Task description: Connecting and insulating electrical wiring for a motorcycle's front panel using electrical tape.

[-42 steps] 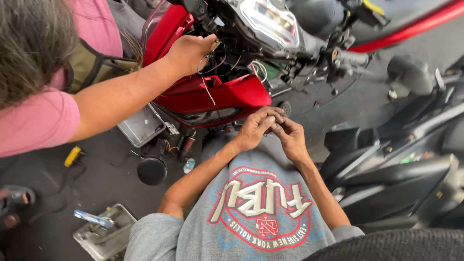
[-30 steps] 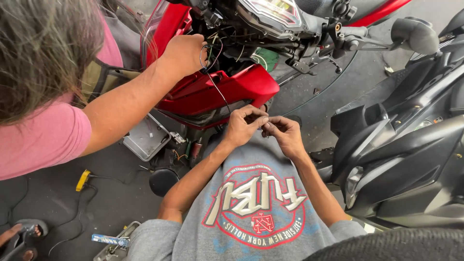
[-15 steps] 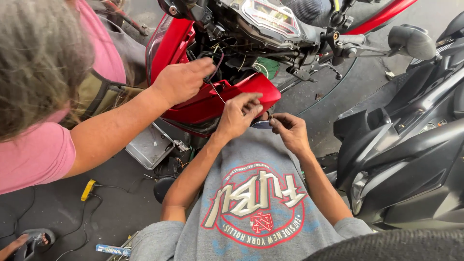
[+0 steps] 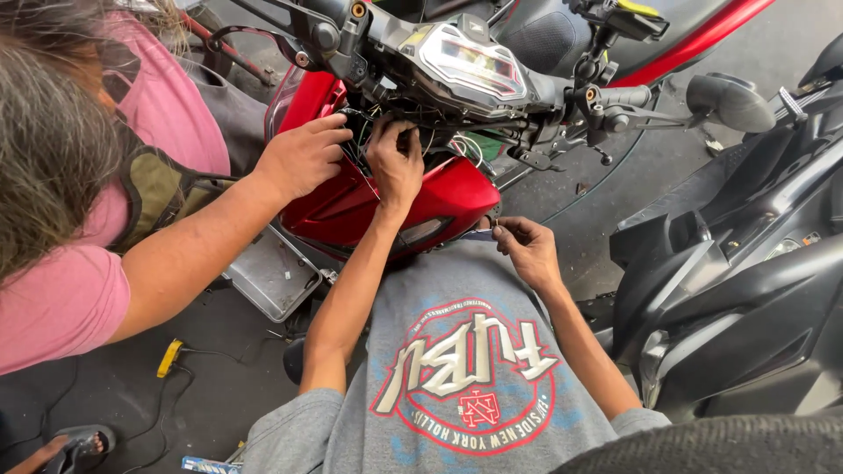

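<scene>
Wiring (image 4: pixel 369 145) sits tangled at upper centre of the frame, under the scooter's headlight (image 4: pixel 470 61) and above the red front panel (image 4: pixel 395 206). Right hand (image 4: pixel 527 250), centre frame, pinches a small metal piece against the grey shirt. Left hand (image 4: pixel 395 162) reaches into the wires, fingers curled; whether it grasps anything cannot be told. Co-worker's hand (image 4: pixel 299 158) touches the same bundle from the left.

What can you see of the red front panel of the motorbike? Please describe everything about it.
The red front panel looks like glossy plastic, curved, with a dark recess near its lower edge. It sits below the instrument display and handlebar, where loose wires show. The left hand reaches into the opening at its top. Another person's hand rests against its upper left side.
</scene>
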